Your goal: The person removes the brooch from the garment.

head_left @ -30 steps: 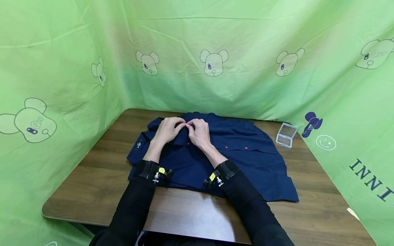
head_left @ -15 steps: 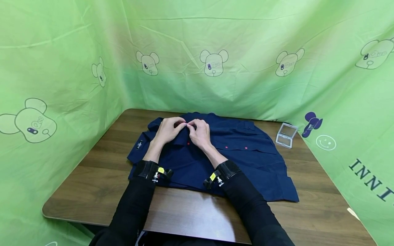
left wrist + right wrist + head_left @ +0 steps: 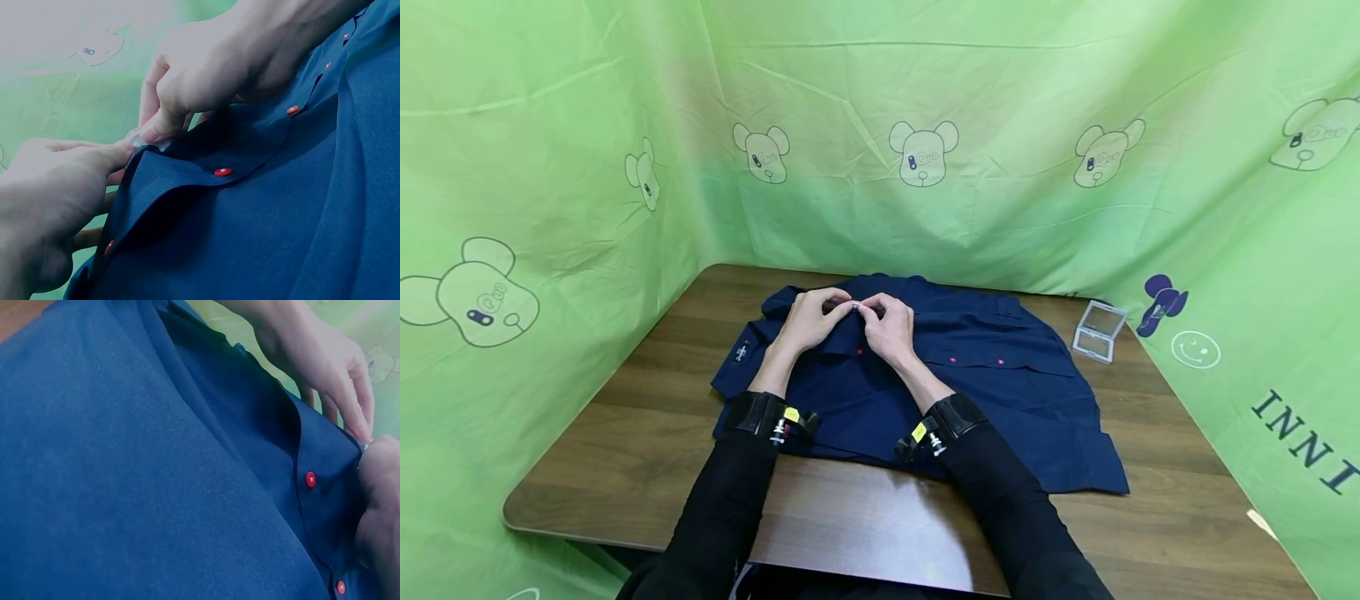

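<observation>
The left hand (image 3: 808,321) and the right hand (image 3: 891,329) meet just left of centre in the head view, thumbs and forefingers pinching a small pale piece (image 3: 139,141) at the raised edge of a navy shirt (image 3: 1000,417). What exactly that piece is cannot be told; the fingertips cover most of it. In the left wrist view the pinch sits left of centre, with a red button (image 3: 223,172) on the fabric to its right, apart from the fingers. Gripping from both sides probably steadies the thin edge, and lifting it presumably gives the fingertips room underneath.

The shirt is spread across the middle of the counter (image 3: 602,450), buttoned side up, likely so that its front lies within easy reach. At the right of the head view a clear hinged case (image 3: 1097,335) lies unfolded just beside the shirt, perhaps put there to stay out of the way. Behind the counter, a green curtain (image 3: 820,75) fills the upper frame.
</observation>
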A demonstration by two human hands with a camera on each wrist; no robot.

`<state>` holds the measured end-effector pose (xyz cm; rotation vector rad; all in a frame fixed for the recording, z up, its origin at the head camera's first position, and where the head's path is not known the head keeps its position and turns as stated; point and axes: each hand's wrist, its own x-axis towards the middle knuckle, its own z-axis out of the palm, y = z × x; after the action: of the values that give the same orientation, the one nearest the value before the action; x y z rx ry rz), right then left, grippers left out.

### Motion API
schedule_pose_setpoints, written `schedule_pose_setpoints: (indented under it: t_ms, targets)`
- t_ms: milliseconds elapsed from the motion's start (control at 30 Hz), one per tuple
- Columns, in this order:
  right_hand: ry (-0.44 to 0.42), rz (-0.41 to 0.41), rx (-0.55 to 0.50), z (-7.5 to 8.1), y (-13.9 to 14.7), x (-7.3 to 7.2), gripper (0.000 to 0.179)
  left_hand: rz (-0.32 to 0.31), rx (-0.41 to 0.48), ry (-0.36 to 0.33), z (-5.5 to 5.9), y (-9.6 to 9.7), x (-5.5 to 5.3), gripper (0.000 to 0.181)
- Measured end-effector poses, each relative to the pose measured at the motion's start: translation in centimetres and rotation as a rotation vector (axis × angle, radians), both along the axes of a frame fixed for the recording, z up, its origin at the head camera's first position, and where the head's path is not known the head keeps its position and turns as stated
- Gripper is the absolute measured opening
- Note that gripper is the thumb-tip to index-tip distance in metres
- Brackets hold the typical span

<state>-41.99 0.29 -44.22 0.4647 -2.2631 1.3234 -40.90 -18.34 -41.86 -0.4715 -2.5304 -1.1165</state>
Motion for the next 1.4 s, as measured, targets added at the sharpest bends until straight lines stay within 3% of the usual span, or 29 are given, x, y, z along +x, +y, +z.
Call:
schedule_pose_setpoints:
  t_ms: [300, 367, 533, 600, 633, 733, 800, 933, 967, 1033, 1167, 1400]
  targets:
    - [-0.036, 0.012, -0.016, 0.0, 0.2, 0.0, 0.010, -0.007, -0.006, -0.020, -0.3, 0.1, -0.2, 0.028]
    - [-0.011, 0.022, -0.035, -1.8, 0.4, -1.8, 0.009, -0.005, -0.006, -0.024, -0.4, 0.1, -0.2, 0.028]
    - [0.013, 0.025, -0.042, -2.1, 0.5, -2.0, 0.009, -0.003, -0.013, -0.005, -0.5, 0.1, -0.1, 0.026]
    - [0.010, 0.016, -0.034, -0.6, 0.3, -0.2, 0.008, -0.008, -0.013, 0.005, -0.5, 0.1, -0.2, 0.026]
    - [0.010, 0.021, -0.034, -0.6, 0.4, -0.2, 0.010, -0.014, -0.010, 0.010, -0.5, 0.1, -0.2, 0.025]
    - [0.019, 0.008, -0.053, -1.9, 0.4, -1.4, 0.008, -0.035, 0.010, 0.026, -0.8, -0.2, -0.6, 0.026]
    - [0.023, 0.010, -0.062, -2.8, 0.5, -2.1, 0.009, -0.053, 0.033, 0.051, -2.1, -0.7, -2.0, 0.029]
    - [0.027, 0.031, -0.072, -2.8, 0.6, -1.4, 0.009, -0.061, 0.046, 0.060, -3.3, -1.2, -3.2, 0.034]
    - [0.027, 0.030, -0.071, -2.8, 0.6, -1.2, 0.009, -0.059, 0.042, 0.053, -3.4, -1.2, -3.2, 0.033]
    - [0.009, 0.028, -0.066, -2.4, 0.7, -0.5, 0.007, -0.053, 0.025, 0.021, -2.4, -0.7, -2.0, 0.031]
    - [-0.015, -0.003, -0.053, -2.5, 0.8, -0.3, 0.006, -0.049, -0.003, -0.027, -1.2, 0.0, -0.7, 0.029]
    - [-0.089, -0.005, -0.045, -1.3, 0.6, 0.3, 0.010, -0.023, -0.015, -0.041, -0.8, 0.3, -0.2, 0.027]
